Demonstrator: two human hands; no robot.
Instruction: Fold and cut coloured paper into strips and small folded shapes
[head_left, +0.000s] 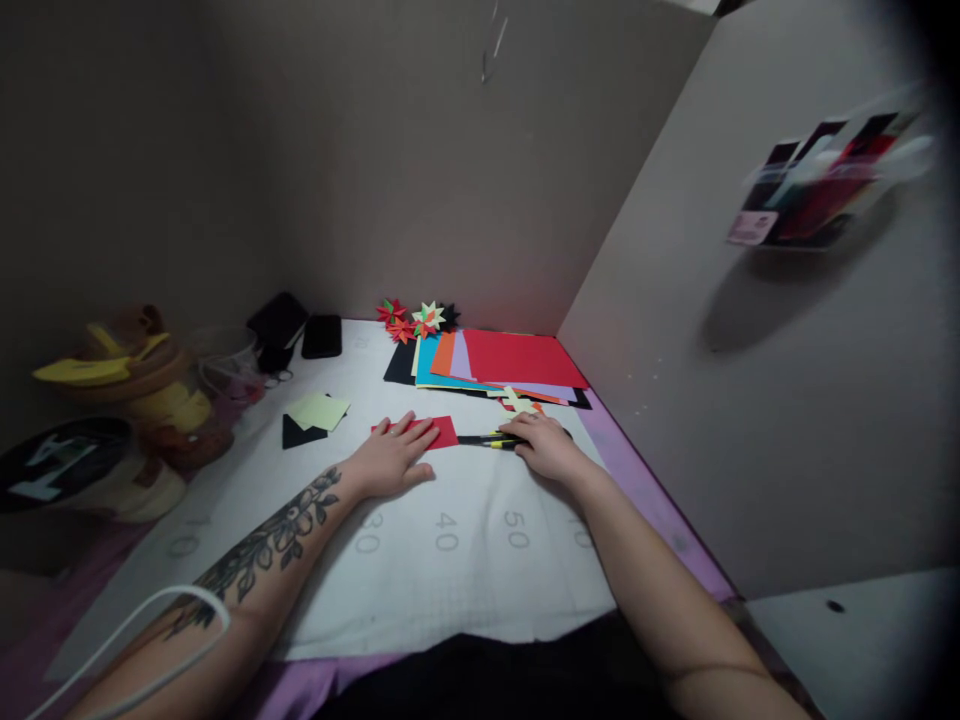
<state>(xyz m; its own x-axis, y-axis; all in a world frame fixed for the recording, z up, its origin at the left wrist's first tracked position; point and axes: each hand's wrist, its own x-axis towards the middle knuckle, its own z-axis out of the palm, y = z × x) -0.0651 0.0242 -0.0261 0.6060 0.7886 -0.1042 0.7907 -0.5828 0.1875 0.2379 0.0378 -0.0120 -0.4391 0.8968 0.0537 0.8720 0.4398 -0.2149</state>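
My left hand (394, 458) lies flat with its fingers stretched out, pressing on a small red paper piece (445, 432). Over the handles of the scissors (480, 439), which have dark blades and black-and-yellow grips, my right hand (546, 445) is closed. The blades lie together and point left, their tips at the right edge of the red piece. Just behind my right hand sit pale yellow and orange paper scraps (516, 399). To the left of my left hand are light green paper squares (319, 411) on a black paper piece (300, 431).
Coloured paper sheets (525, 357) are stacked at the back, near folded paper stars (429, 317). A black phone-like object (322, 337) lies back left. Blurred pots (165, 390) and a black cap-like object (64, 463) stand left. A holder (825, 190) hangs on the right wall.
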